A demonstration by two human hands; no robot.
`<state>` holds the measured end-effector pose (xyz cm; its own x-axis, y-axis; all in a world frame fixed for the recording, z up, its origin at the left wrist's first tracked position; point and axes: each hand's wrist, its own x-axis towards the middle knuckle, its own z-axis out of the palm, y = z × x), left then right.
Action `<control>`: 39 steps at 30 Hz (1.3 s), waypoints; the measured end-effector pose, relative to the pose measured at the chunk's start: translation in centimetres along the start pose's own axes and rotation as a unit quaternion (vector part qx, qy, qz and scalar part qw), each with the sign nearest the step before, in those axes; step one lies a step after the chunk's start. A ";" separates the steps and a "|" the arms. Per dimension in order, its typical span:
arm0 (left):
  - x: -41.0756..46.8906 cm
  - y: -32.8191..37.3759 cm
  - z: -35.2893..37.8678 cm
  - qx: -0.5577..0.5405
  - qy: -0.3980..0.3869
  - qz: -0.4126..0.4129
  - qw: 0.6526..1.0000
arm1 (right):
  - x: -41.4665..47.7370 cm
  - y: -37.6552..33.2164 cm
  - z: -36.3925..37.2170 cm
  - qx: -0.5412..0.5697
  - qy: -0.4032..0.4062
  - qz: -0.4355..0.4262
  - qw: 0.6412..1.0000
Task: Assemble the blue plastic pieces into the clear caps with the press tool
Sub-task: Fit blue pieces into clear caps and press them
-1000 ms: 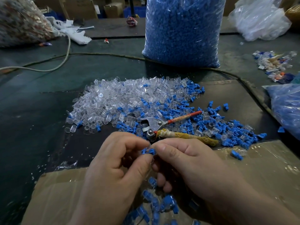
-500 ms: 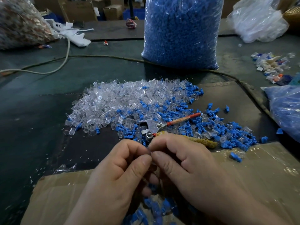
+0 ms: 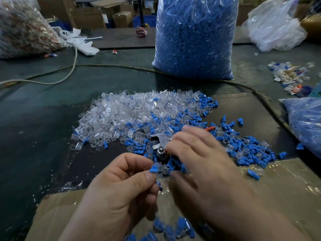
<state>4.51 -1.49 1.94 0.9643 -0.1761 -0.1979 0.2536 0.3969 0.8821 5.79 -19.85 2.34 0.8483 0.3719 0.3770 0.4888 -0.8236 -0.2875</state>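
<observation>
Pinching 1 blue piece (image 3: 153, 169) between thumb and forefinger, the left hand (image 3: 119, 192) is hovering just on the near side of the press tool (image 3: 160, 150), its other fingers curled in. The right hand (image 3: 203, 164), blurred, is reaching over that 1 tool with fingers spread fairly straight, gripping nothing that shows; whether it is touching the handles cannot be told. Behind the tool 1 heap of clear caps (image 3: 132, 115) is lying, too many to count, and loose blue pieces (image 3: 246, 145) are spreading to the tool's right. Far behind the tool 1 tall bag (image 3: 194, 37) of blue pieces is standing upright.
</observation>
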 end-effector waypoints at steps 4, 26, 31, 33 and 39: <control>0.2 0.1 0.0 0.002 0.035 0.006 0.999 | 0.4 2.8 0.3 -0.138 -0.137 0.133 0.972; 0.5 -0.4 -0.8 0.076 0.082 0.056 0.992 | 0.4 2.1 -1.7 -0.048 -0.014 0.122 0.991; 0.4 -0.2 -1.0 0.120 0.089 0.105 0.983 | -0.9 1.0 -2.6 0.007 -0.028 0.059 0.998; 0.5 -0.2 -1.0 0.130 0.088 0.121 0.980 | -1.1 1.0 -2.8 -0.001 -0.066 0.051 0.997; 0.2 -0.1 -0.9 0.153 0.075 0.146 0.974 | -0.8 1.2 -3.1 -0.001 -0.134 0.046 0.990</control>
<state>4.75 -0.73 1.37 0.9980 0.0471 0.0413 -0.0467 0.1183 0.9919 5.04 -22.41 4.41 0.9128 0.3954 0.1022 0.4069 -0.8598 -0.3085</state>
